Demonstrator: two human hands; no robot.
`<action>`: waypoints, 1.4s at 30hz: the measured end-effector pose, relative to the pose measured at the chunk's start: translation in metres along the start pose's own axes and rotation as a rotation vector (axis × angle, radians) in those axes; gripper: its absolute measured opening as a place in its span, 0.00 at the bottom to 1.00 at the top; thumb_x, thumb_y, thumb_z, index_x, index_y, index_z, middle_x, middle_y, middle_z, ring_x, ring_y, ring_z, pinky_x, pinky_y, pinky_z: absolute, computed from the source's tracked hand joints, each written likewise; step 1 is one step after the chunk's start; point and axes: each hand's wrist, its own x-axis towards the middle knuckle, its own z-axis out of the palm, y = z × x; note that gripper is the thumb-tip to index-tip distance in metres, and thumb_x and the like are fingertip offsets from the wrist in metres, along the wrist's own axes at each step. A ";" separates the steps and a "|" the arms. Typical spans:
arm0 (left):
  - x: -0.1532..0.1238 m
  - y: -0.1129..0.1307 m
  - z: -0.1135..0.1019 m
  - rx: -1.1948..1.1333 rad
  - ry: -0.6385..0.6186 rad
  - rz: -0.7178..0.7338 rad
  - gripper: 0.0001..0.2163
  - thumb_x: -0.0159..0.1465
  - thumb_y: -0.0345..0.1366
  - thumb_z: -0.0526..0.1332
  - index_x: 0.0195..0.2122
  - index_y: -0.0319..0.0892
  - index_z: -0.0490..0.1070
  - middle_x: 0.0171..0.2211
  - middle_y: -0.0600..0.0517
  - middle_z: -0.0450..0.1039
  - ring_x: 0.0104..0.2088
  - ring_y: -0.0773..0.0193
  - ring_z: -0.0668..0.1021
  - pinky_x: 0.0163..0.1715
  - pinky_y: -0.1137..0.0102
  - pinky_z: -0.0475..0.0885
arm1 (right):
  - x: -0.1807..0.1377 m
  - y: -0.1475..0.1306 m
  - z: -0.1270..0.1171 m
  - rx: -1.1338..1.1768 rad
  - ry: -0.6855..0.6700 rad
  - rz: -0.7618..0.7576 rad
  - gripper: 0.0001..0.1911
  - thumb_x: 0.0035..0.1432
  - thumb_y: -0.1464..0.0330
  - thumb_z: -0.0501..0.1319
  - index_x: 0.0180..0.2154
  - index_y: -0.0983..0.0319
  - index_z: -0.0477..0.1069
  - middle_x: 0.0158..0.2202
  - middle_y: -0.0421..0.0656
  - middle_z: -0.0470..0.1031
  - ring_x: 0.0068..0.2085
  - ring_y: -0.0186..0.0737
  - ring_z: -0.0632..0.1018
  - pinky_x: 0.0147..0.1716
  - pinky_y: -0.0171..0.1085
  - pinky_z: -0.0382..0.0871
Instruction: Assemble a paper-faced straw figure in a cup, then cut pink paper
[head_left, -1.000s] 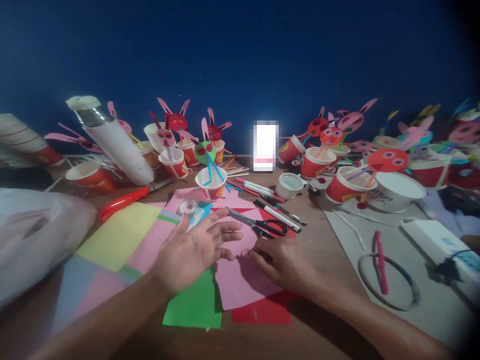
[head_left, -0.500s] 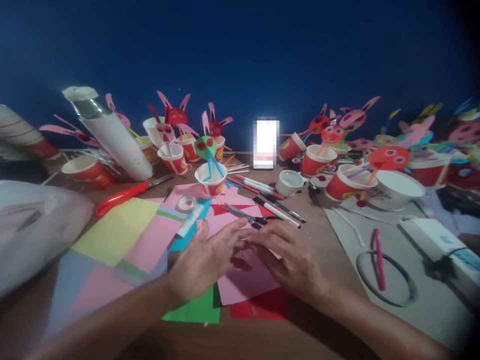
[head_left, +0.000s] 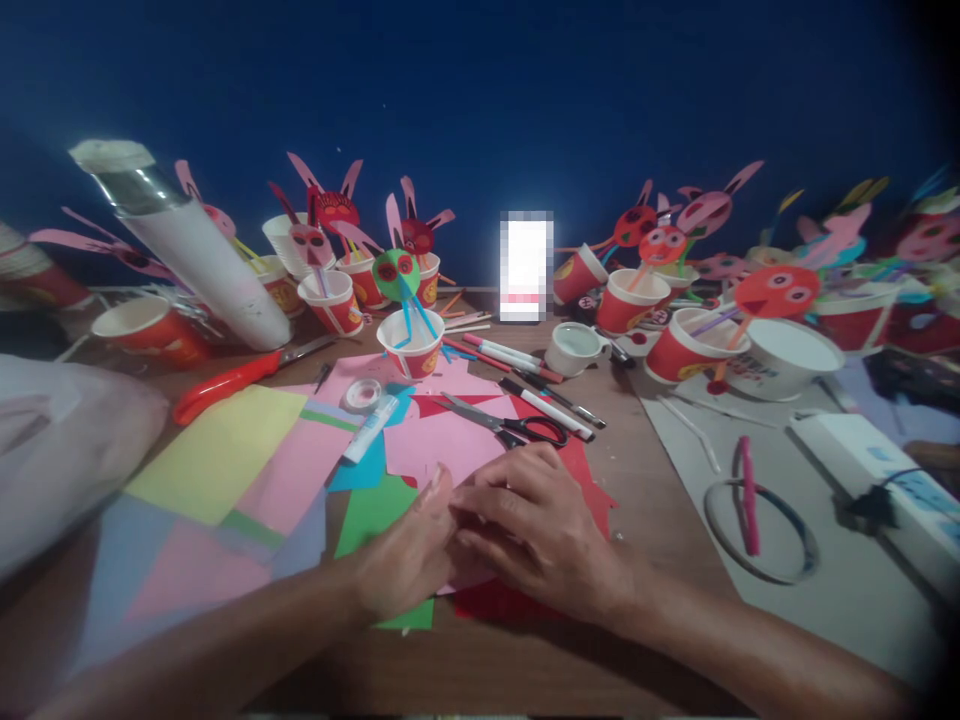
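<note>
My left hand [head_left: 409, 555] and my right hand [head_left: 536, 525] meet over a pink paper sheet [head_left: 442, 445] that lies on green paper [head_left: 371, 505] and red paper [head_left: 585, 475]. Both hands have their fingers curled together on the sheet's near part, thumbs and fingertips touching it. Black-handled scissors [head_left: 510, 425] lie just beyond my right hand. A glue stick [head_left: 369, 430] and a tape roll [head_left: 361, 394] lie to the left of the pink sheet.
Coloured sheets [head_left: 217, 455] cover the table's left. Red paper cups with paper animal faces [head_left: 409, 335] crowd the back. Markers [head_left: 525, 380], a red cutter [head_left: 225, 385], a white tube [head_left: 195, 265], a mug [head_left: 574, 348], a white bowl [head_left: 795, 370] and a ring with a pink pen [head_left: 750, 500] lie around.
Both hands have drawn back toward me and come together on the pink sheet; the left hand, spread open a second ago, has closed its fingers. The view tilted slightly.
</note>
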 end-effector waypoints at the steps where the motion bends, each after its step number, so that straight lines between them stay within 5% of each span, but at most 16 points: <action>1: 0.000 0.000 0.001 -0.006 -0.010 0.001 0.35 0.57 0.64 0.47 0.51 0.38 0.66 0.42 0.44 0.71 0.46 0.53 0.72 0.42 0.63 0.65 | 0.000 0.000 0.000 0.005 0.007 -0.009 0.07 0.60 0.69 0.59 0.41 0.61 0.71 0.36 0.41 0.75 0.37 0.36 0.73 0.38 0.38 0.59; 17: -0.002 0.000 -0.005 -0.157 -0.126 0.037 0.30 0.62 0.56 0.49 0.60 0.43 0.58 0.49 0.45 0.68 0.49 0.54 0.70 0.48 0.61 0.60 | -0.002 0.000 0.003 0.014 0.015 -0.037 0.04 0.59 0.74 0.56 0.31 0.62 0.66 0.29 0.40 0.75 0.33 0.36 0.73 0.37 0.40 0.55; 31: -0.001 -0.001 -0.005 -0.176 -0.140 0.073 0.27 0.65 0.54 0.47 0.57 0.41 0.63 0.49 0.45 0.71 0.50 0.53 0.71 0.49 0.61 0.60 | -0.001 0.003 0.001 0.034 0.028 -0.013 0.04 0.60 0.74 0.58 0.37 0.61 0.69 0.34 0.41 0.76 0.36 0.37 0.74 0.39 0.41 0.56; 42: -0.003 0.018 -0.017 -0.362 -0.190 -0.065 0.40 0.60 0.63 0.38 0.62 0.34 0.52 0.47 0.36 0.71 0.43 0.47 0.75 0.42 0.55 0.65 | -0.001 0.002 -0.002 0.141 0.114 -0.022 0.04 0.59 0.75 0.56 0.33 0.61 0.64 0.29 0.39 0.73 0.34 0.36 0.72 0.38 0.41 0.57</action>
